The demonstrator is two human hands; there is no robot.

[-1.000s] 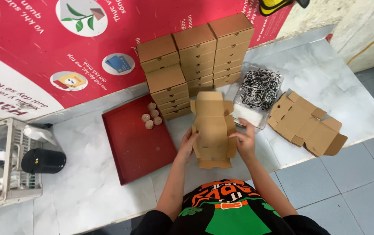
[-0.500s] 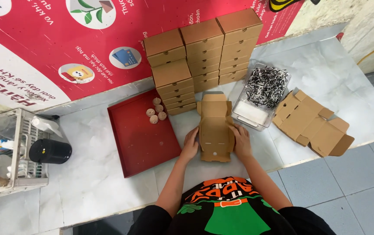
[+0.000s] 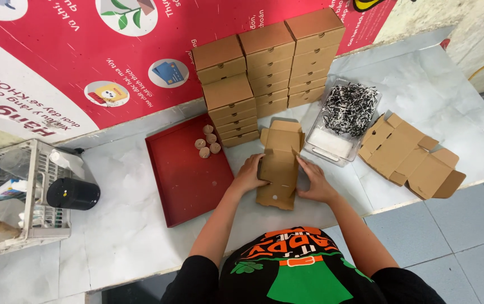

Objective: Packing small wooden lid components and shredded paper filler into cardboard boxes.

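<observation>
**With both hands on the blank, a carton takes shape**

While the cardboard box blank (image 3: 278, 166) lies on the pale counter (image 3: 124, 225), just right of the red tray (image 3: 183, 174) and near of the stacked finished boxes (image 3: 264, 67), the left hand (image 3: 249, 174) and right hand (image 3: 316, 183) press in on its two long sides. The fingers of each lie together, flat against the side walls, with nothing pinched. To fold cleanly, I judge that both walls should rise evenly along the scored lines, palms holding the base down. The blank's long axis runs near to far, lid flap pointing far toward the stacks. A clear tub of shredded paper (image 3: 346, 112) sits to the right, with flat blanks (image 3: 411, 157) beyond it.
</observation>
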